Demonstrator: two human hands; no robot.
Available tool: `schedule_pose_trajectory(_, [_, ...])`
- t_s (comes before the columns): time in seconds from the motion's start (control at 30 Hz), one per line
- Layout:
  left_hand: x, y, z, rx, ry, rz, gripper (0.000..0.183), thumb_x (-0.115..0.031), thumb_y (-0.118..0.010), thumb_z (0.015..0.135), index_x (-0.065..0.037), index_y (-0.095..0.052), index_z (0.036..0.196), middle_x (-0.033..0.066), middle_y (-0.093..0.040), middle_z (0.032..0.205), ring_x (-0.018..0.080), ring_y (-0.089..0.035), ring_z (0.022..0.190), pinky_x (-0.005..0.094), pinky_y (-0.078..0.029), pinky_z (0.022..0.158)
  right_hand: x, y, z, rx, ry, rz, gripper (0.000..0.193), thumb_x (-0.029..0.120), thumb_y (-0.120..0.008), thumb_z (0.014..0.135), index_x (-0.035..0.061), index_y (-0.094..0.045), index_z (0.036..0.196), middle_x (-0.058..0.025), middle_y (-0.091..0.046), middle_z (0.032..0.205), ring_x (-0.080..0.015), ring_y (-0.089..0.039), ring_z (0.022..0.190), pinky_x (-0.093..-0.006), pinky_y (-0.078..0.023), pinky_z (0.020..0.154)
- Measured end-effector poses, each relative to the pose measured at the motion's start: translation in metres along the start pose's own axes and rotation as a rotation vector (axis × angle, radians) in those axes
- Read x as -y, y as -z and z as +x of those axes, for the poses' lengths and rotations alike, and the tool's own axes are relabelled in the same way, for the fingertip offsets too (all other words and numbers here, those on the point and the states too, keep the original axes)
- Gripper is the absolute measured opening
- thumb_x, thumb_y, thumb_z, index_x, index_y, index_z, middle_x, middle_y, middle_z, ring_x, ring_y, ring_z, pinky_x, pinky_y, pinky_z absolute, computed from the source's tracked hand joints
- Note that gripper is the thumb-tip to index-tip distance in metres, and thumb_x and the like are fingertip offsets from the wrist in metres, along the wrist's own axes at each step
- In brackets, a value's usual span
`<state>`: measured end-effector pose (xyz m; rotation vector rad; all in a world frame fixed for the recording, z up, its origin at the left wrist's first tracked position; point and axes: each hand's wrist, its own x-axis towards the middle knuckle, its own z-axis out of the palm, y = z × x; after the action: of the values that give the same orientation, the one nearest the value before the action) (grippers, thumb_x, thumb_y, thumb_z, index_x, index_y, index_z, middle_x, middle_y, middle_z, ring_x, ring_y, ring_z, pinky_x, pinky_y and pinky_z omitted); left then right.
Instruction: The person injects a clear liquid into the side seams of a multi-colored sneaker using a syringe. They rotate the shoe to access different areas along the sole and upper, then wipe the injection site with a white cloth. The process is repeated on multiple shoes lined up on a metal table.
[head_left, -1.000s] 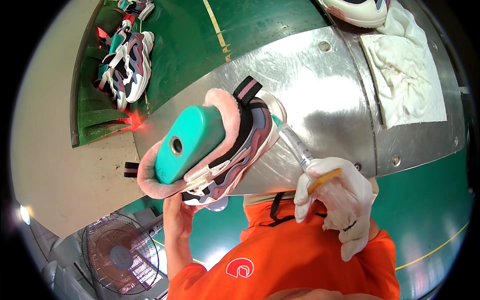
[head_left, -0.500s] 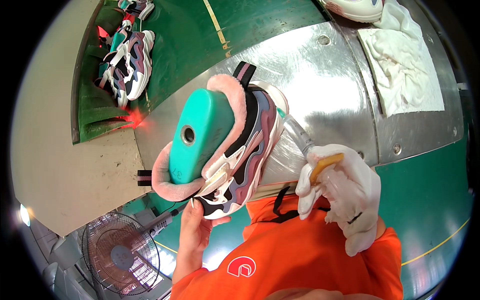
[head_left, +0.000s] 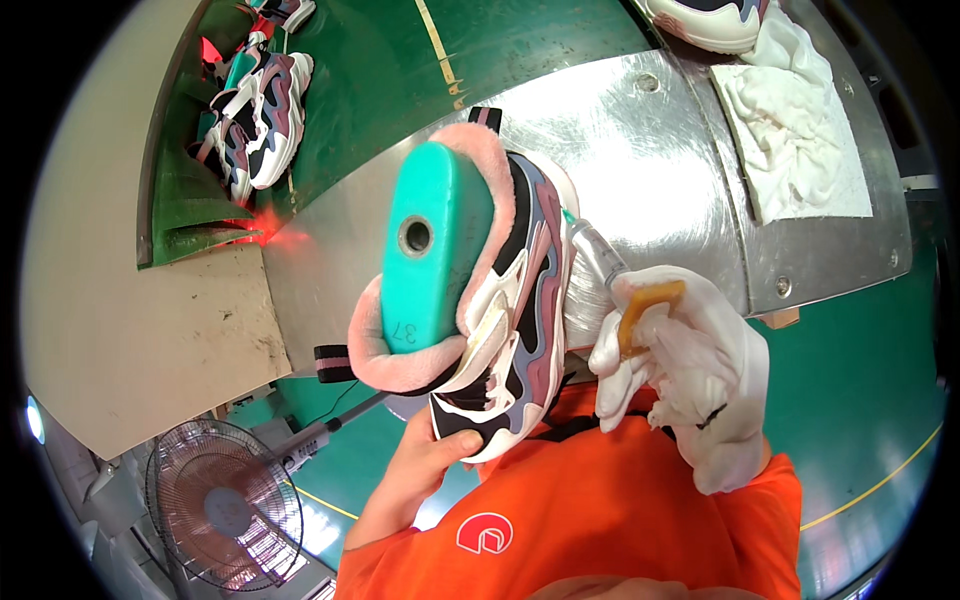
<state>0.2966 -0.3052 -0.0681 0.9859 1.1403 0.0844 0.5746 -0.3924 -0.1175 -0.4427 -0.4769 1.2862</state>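
Note:
My bare left hand grips the toe end of a sneaker in white, mauve, grey-blue and black, its thumb on the upper. A teal shoe last with a round metal-rimmed hole fills the sneaker's pink fluffy collar. My right hand, in a loose white glove, is closed on a clear syringe. An amber curved piece, perhaps its finger grip, shows at the glove. The syringe's green tip meets the sneaker's side close to the sole edge; whether it touches, I cannot tell.
Beneath the sneaker lies a metal worktop. A crumpled white cloth rests at the right, beside another sneaker. More sneakers stand on a green conveyor belt at the far left. A fan stands at the lower left.
My left hand has carried the sneaker to the right and turned it so it points more toward me. The syringe tip stays by its sole edge; my right hand has barely moved.

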Motion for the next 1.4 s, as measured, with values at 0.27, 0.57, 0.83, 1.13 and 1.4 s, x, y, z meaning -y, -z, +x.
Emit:
schedule_pose_trajectory(0.27, [-0.001,-0.030,0.007,0.055,-0.001,-0.039,0.057,-0.012,-0.075,0.079,0.003,-0.052,0.129,0.0083,-0.062,0.120,0.0150,-0.057,0.110,0.0299,-0.045,0.095,0.005,-0.001,-0.003,0.010,-0.032,-0.030,0.121,0.023,-0.092,0.042,-0.0126,-0.026,0.138,-0.0193,-0.055,0.104,-0.0239,-0.060,0.085,-0.0318,-0.053,0.073])
schedule_pose_trajectory(0.57, [-0.020,-0.049,0.001,0.070,0.019,-0.091,0.066,-0.019,-0.073,0.076,0.003,-0.049,0.133,0.0085,-0.059,0.124,0.0175,-0.056,0.111,0.0301,-0.044,0.094,0.011,-0.017,-0.019,-0.049,-0.069,-0.048,0.113,0.017,-0.086,0.047,-0.0133,-0.026,0.138,-0.0197,-0.056,0.101,-0.0248,-0.061,0.083,-0.0326,-0.052,0.073])
schedule_pose_trajectory(0.83, [-0.011,-0.034,-0.001,0.147,-0.011,-0.237,0.057,-0.009,-0.070,0.082,0.005,-0.048,0.133,0.0123,-0.057,0.130,0.0212,-0.054,0.120,0.0356,-0.041,0.104,0.016,-0.027,-0.026,-0.169,-0.110,-0.126,0.091,0.008,-0.073,0.060,-0.0071,-0.030,0.139,-0.0209,-0.056,0.105,-0.0273,-0.062,0.080,-0.0345,-0.054,0.072])
schedule_pose_trajectory(1.13, [-0.058,0.040,0.005,-0.338,-0.155,0.463,0.063,-0.040,-0.074,0.080,0.002,-0.057,0.124,0.0012,-0.068,0.091,0.0100,-0.060,0.074,0.0229,-0.046,0.061,0.009,-0.002,-0.043,-0.238,0.193,-0.406,0.108,0.010,-0.089,0.049,0.0010,-0.031,0.140,-0.0143,-0.054,0.105,-0.0243,-0.057,0.093,-0.0325,-0.051,0.078])
schedule_pose_trajectory(1.4, [-0.111,-0.028,0.047,-0.345,-1.029,0.845,0.085,-0.025,-0.090,0.062,0.002,-0.047,0.130,0.0131,-0.060,0.112,0.0201,-0.059,0.101,0.0330,-0.048,0.087,0.010,-0.002,-0.019,-0.243,0.320,-0.918,0.098,0.007,-0.089,0.052,0.0039,-0.038,0.135,-0.0134,-0.057,0.112,-0.0191,-0.060,0.099,-0.0309,-0.051,0.077])
